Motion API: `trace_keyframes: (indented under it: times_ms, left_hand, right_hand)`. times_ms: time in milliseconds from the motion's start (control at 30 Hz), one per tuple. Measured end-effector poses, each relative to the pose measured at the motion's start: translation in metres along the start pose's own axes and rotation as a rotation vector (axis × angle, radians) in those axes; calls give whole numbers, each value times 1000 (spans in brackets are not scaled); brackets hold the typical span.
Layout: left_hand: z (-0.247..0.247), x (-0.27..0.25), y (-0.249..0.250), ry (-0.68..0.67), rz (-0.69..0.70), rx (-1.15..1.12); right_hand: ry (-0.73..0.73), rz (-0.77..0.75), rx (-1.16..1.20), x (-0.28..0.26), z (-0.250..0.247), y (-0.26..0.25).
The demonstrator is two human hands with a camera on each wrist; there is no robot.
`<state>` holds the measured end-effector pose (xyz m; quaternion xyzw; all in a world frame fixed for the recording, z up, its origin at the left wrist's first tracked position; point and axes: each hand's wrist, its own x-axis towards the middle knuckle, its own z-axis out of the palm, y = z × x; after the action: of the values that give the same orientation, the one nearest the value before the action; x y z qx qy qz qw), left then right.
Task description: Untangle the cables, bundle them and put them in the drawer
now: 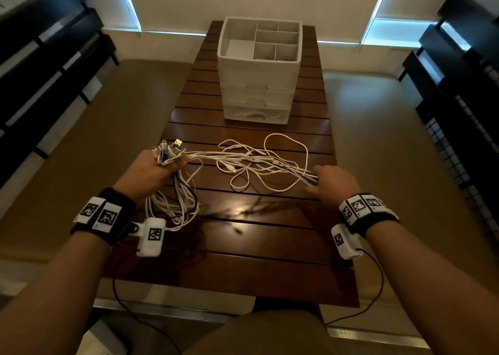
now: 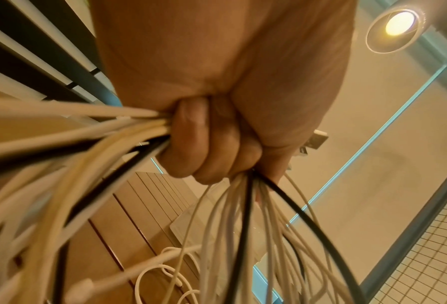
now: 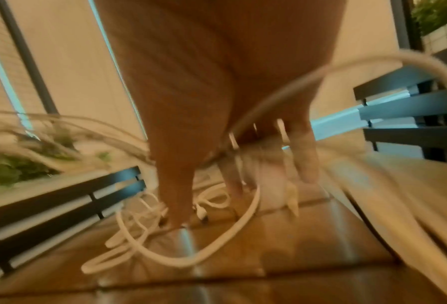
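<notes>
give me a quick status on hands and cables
Left hand grips the cables at the plug ends. Right hand runs along the strands; grip unclear. Loops tangled on table. Drawer unit shut.

Right wrist view blurred; fingers (image 3: 305, 156) smeared

Two hands are in view: the left hand (image 1: 151, 169) and the right hand (image 1: 333, 183). One white drawer unit (image 1: 258, 79) stands on the one slatted tabletop (image 1: 243, 236), showing three stacked drawer fronts and, on top, one open tray split into six compartments. The cables (image 1: 256, 163) are too tangled to count exactly: many white ones, at least one black one (image 2: 245, 236), and a cluster of plug ends (image 1: 168, 151) too crowded to number
</notes>
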<state>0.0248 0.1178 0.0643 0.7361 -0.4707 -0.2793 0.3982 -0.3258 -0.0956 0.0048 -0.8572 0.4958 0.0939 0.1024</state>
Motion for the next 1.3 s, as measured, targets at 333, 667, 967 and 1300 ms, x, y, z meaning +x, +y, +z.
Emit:
trace_keyframes:
  times_ms: [333,667,967,1300]
  left_hand:
    - [46,-2,38,-268,110,78]
    - [47,-11,22,2,51,-244]
    - [47,-6,13,46,-165,-584]
    - [66,-12,-2,-11,-303,-720]
  right_hand:
    - [-33,-680,388,-27,-54,-126]
    - [-62,-434,110,-15,-28,-70]
    - [-446,-229,-97,-16,14,-42]
    - [85,-301,252,63,-43,-42]
